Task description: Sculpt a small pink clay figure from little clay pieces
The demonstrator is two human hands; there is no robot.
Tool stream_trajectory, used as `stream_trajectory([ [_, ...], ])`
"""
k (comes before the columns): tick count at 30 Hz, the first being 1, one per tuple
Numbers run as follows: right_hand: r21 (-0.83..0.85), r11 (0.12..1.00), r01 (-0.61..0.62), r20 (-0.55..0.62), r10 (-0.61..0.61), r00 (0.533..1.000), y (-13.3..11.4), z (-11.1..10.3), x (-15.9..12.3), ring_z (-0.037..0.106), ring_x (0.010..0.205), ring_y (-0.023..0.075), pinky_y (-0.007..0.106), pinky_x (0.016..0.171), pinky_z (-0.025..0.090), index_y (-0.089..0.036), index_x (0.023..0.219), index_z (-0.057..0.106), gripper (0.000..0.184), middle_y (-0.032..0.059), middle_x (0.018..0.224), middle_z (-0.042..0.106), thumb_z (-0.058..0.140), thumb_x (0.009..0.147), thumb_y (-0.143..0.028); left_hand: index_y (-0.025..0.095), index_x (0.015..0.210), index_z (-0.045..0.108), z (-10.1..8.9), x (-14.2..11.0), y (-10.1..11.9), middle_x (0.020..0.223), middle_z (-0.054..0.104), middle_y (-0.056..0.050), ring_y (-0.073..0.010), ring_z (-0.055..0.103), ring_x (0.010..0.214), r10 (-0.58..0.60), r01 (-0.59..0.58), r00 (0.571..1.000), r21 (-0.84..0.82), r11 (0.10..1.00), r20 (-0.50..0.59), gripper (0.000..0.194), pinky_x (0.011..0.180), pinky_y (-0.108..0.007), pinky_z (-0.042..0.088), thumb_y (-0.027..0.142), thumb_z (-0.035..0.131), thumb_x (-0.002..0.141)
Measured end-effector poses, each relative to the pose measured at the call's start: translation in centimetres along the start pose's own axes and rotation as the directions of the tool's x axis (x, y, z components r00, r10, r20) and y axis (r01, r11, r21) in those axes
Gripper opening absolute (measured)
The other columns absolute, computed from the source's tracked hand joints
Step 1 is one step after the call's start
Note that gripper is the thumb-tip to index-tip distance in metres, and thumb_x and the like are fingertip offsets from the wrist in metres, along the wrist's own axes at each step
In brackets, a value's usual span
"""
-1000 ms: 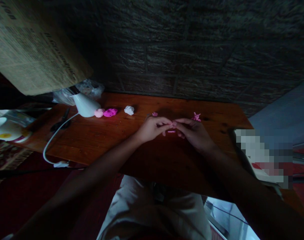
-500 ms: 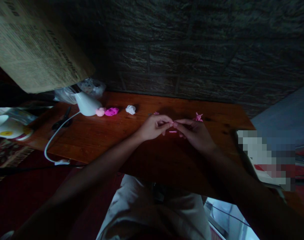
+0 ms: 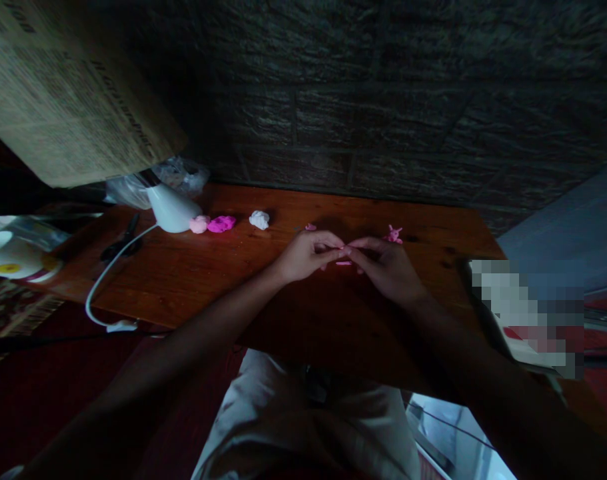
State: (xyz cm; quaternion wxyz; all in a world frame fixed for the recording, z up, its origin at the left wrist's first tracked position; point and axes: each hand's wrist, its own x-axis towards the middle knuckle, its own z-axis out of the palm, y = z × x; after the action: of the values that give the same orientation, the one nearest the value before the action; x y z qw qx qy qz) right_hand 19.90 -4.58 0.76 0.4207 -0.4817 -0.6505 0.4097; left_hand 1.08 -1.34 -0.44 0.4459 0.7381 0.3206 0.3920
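My left hand and my right hand meet fingertip to fingertip above the wooden table. Both are closed in a pinch on a tiny bit of pink modelling clay, mostly hidden by the fingers. Just below the fingertips, a thin pink clay strip lies on the tabletop. Beyond my left hand is a small pink clay piece. A pink clay figure with thin projecting parts sits behind my right hand.
A white clay lump, a magenta lump and a pale pink lump line the back left, beside a white lamp base with its cord. Scissors and a paper cup are farther left. A blurred-out device is at right.
The view has shifted very slightly. Both hands keep their pinch at nearly the same spot, and the clay pieces on the table stay in place.
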Motion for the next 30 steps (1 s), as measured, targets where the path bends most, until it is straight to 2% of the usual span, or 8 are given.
stream_trajectory([
  [4, -0.011, 1.0, -0.017, 0.003, 0.017, 1.0, -0.35, -0.06, -0.03, 0.058, 0.055, 0.0127, 0.029, 0.056, 0.049, -0.018, 0.089, 0.074, 0.032, 0.0047, 0.079, 0.073, 0.068, 0.083, -0.049, 0.014, 0.103, 0.065, -0.16, 0.03, 0.12, 0.097, 0.075, -0.007, -0.0101, 0.068, 0.072, 0.006, -0.007, 0.999, -0.001, 1.0, -0.05, 0.026, 0.062, -0.021, 0.055, 0.027, 0.074, 0.081],
  [10, 0.011, 0.998, -0.068, 0.023, 0.068, 0.997, -0.62, -0.34, 0.03, 0.054, 0.053, 0.0121, 0.027, 0.054, 0.044, -0.017, 0.09, 0.072, 0.034, -0.0004, 0.063, 0.064, 0.068, 0.084, -0.05, 0.013, 0.108, 0.064, -0.36, 0.12, 0.03, 0.096, 0.077, -0.008, -0.0115, 0.071, 0.076, -0.039, 0.036, 0.998, -0.079, 0.996, -0.042, 0.028, 0.065, -0.022, 0.056, 0.023, 0.072, 0.082],
  [19, 0.103, 0.988, -0.118, 0.012, 0.117, 0.993, -0.31, -0.02, 0.03, 0.054, 0.055, 0.0099, 0.026, 0.053, 0.044, -0.018, 0.095, 0.071, 0.038, 0.0051, 0.085, 0.073, 0.066, 0.085, -0.054, 0.014, 0.106, 0.064, -0.55, 0.42, 0.04, 0.098, 0.076, -0.007, -0.0138, 0.071, 0.088, -0.026, 0.013, 0.994, -0.124, 0.992, -0.104, 0.027, 0.077, -0.025, 0.056, 0.024, 0.072, 0.082],
  [24, 0.083, 0.991, -0.106, 0.008, 0.106, 0.994, -0.31, -0.01, 0.0, 0.054, 0.054, 0.01, 0.027, 0.053, 0.043, -0.018, 0.095, 0.072, 0.035, 0.0038, 0.08, 0.072, 0.066, 0.086, -0.051, 0.015, 0.101, 0.062, -0.52, 0.5, -0.03, 0.095, 0.073, -0.005, -0.0129, 0.069, 0.089, 0.005, -0.016, 0.998, -0.161, 0.987, -0.066, 0.024, 0.085, -0.027, 0.054, 0.025, 0.072, 0.082],
  [30, 0.1, 0.99, -0.1, 0.036, 0.097, 0.995, -0.78, -0.14, -0.22, 0.054, 0.058, 0.0121, 0.027, 0.054, 0.044, -0.02, 0.099, 0.077, 0.034, 0.0017, 0.075, 0.07, 0.073, 0.08, -0.049, 0.016, 0.093, 0.058, -0.46, 0.46, -0.2, 0.088, 0.07, -0.003, -0.0115, 0.067, 0.082, -0.005, -0.001, 0.999, -0.147, 0.989, -0.04, 0.02, 0.078, -0.025, 0.053, 0.027, 0.072, 0.083],
])
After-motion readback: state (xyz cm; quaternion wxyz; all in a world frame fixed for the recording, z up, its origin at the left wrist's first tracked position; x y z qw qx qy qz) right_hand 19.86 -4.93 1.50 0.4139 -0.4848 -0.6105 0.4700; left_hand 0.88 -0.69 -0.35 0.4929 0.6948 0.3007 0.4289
